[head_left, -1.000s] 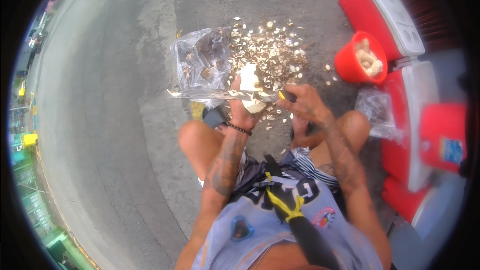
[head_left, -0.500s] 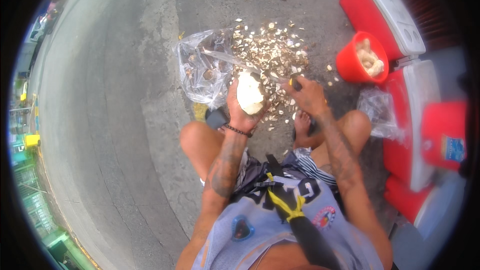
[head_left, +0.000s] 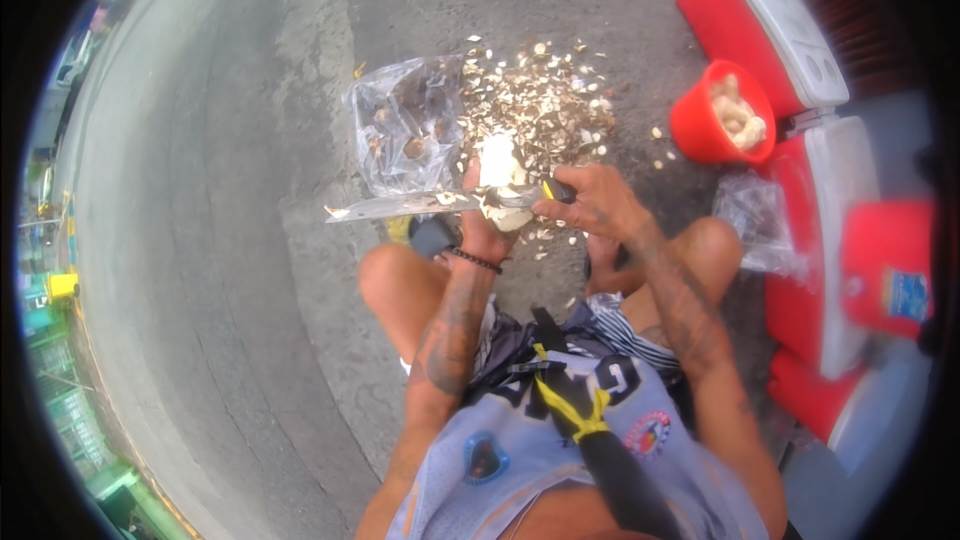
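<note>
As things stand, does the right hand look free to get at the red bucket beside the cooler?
Probably not at once: the right hand grips the long knife against the white piece in the left hand. The path to the red bucket looks unobstructed.

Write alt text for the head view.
A seated person's left hand holds a pale peeled piece while the right hand draws a long knife across it, above a pile of shavings on pavement beside a red bucket.
</note>
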### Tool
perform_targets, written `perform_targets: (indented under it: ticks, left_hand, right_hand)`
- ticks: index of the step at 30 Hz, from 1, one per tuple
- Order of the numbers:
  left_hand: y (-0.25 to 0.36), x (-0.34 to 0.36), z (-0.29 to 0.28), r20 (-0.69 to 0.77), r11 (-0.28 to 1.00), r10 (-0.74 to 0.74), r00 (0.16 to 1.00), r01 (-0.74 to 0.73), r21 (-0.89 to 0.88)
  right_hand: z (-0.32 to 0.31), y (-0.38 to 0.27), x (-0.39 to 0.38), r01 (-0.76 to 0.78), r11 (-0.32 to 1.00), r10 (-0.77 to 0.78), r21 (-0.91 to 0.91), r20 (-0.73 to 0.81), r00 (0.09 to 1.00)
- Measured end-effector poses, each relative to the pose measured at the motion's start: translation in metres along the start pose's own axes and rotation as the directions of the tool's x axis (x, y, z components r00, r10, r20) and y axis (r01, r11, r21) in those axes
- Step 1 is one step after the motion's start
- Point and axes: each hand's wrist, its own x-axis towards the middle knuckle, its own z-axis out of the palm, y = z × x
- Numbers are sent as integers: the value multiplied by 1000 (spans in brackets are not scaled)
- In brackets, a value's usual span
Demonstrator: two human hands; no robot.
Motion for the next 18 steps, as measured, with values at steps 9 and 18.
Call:
perform_targets:
  ticks: [9, 18]
  left_hand:
    - [-3, 1, -2, 60, 998, 12, 998, -16, 58]
    - [-3, -7, 7, -39, 998, -65, 997, 66, 4]
  right_hand:
    - [3, 27, -7, -458, 887, 460, 53, -170, 871]
    - [17, 8, -14, -129, 964, 164, 234, -140, 977]
